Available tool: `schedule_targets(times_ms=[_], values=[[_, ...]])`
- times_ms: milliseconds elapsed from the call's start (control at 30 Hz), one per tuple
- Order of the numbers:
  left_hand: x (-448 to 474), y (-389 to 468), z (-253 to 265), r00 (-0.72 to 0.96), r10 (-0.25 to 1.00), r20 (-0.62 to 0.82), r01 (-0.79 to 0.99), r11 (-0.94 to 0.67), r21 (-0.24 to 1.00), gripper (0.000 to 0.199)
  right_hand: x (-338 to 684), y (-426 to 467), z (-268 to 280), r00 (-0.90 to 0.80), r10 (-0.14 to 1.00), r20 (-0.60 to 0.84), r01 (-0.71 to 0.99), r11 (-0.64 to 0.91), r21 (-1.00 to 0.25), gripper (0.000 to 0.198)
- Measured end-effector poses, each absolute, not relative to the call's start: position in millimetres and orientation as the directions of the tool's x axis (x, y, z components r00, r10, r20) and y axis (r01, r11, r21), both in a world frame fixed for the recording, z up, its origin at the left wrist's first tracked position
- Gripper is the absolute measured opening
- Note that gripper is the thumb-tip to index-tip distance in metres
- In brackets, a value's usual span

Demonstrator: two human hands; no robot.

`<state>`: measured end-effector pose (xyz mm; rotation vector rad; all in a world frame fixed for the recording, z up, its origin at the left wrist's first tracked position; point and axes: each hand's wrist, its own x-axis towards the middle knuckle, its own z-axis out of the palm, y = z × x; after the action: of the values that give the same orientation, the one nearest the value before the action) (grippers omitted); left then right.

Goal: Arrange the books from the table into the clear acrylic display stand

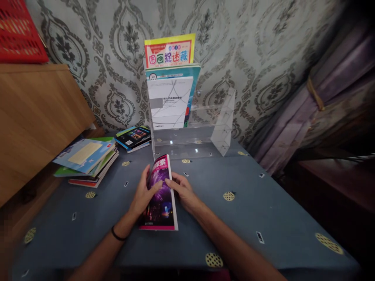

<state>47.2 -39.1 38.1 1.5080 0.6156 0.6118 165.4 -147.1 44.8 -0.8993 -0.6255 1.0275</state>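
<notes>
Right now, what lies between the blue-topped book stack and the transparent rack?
In the head view, a smaller, black-topped stack of books lies between the blue-topped stack and the rack.

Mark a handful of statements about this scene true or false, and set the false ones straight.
1. The left hand and right hand both touch the purple book. True.
2. The black wristband is worn on the right. False: the black wristband is on the left.
3. In the clear rack, the white booklet stands in front of the yellow-edged book. True.
4. The red basket sits inside the clear rack. False: the red basket is on the wooden unit.
</notes>
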Motion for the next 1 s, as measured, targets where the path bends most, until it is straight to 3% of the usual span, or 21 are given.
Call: schedule_targets(times_ms=[200, 333, 433, 667, 867, 1000], values=[[48.1, -28.1, 46.1, 0.582, 0.800, -0.143, -0.012, 0.184, 0.983, 0.086, 167.2, -148.6, 47.7, 0.347, 0.936, 0.063, -0.454, 0.227, -0.862, 0.043], [48.1, -28.0, 54.7, 0.607, 0.775, -0.177, -0.130, 0.316, 0.940, 0.069, 164.7, -148.8, 47.1, 0.316, 0.947, 0.048, -0.495, 0.208, -0.844, 0.044], [46.6, -30.6, 59.2, 0.607, 0.787, -0.109, -0.228, 0.304, 0.925, 0.058, 161.0, -146.4, 42.9, 0.299, 0.954, 0.017, -0.537, 0.183, -0.824, 0.043], [43.9, -29.6, 61.6, 0.597, 0.802, -0.021, -0.296, 0.244, 0.924, 0.055, 158.9, -142.3, 35.5, 0.270, 0.963, -0.005, -0.581, 0.158, -0.798, 0.042], [44.4, -25.4, 63.3, 0.532, 0.844, 0.073, -0.337, 0.132, 0.932, 0.054, 165.3, -140.7, 33.5, 0.492, 0.870, -0.016, -0.462, 0.246, -0.852, 0.043], [43.7, -24.7, 57.4, 0.545, 0.838, 0.024, -0.332, 0.190, 0.924, 0.051, 166.4, -140.2, 32.8, 0.572, 0.820, 0.014, -0.360, 0.266, -0.894, 0.045]])
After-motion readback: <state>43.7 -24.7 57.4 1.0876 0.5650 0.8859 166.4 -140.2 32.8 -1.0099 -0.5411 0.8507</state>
